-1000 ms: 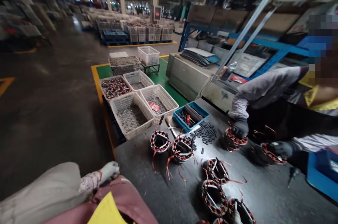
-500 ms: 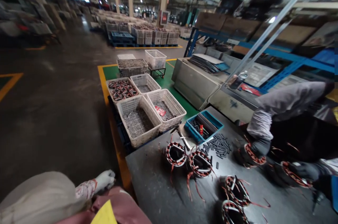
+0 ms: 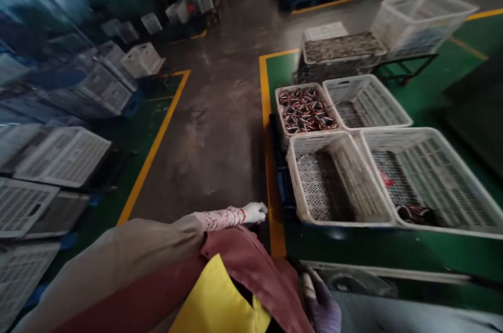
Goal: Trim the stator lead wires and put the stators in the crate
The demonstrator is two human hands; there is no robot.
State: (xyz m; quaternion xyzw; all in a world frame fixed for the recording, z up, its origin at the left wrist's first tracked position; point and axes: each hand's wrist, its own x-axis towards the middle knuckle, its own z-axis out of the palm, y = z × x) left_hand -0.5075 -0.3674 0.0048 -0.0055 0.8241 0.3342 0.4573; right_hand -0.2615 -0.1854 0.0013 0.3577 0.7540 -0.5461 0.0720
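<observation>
looking down from the head camera, the view tilts hard across a factory floor, over a grey sleeve [image 3: 118, 249] and a maroon apron [image 3: 251, 265] with a yellow panel [image 3: 218, 296]. the left hand [image 3: 254, 212], in a white glove below a patterned cuff, curls loosely out past the apron above the floor; nothing shows in it, and i cannot tell whether it is clenched. the right hand [image 3: 324, 311], in a purple glove, is cut off by the bottom edge just beside a pale narrow strip [image 3: 308, 286]; blur hides whether it is grasping that strip. wound stators with red leads [image 3: 304, 110] lie packed in a white plastic crate [image 3: 281, 93] well ahead of both hands. between them and the hands stand a dark green panel [image 3: 353, 246] and two perforated crates [image 3: 293, 165], the right one holding a red tag [image 3: 387, 178] and a dark coil [image 3: 412, 213]. a grey bench corner [image 3: 412, 317] fills the lower right, and a yellow floor line [image 3: 269, 191] runs beside the crates, with stacked crates [image 3: 63, 155] off to the left.
</observation>
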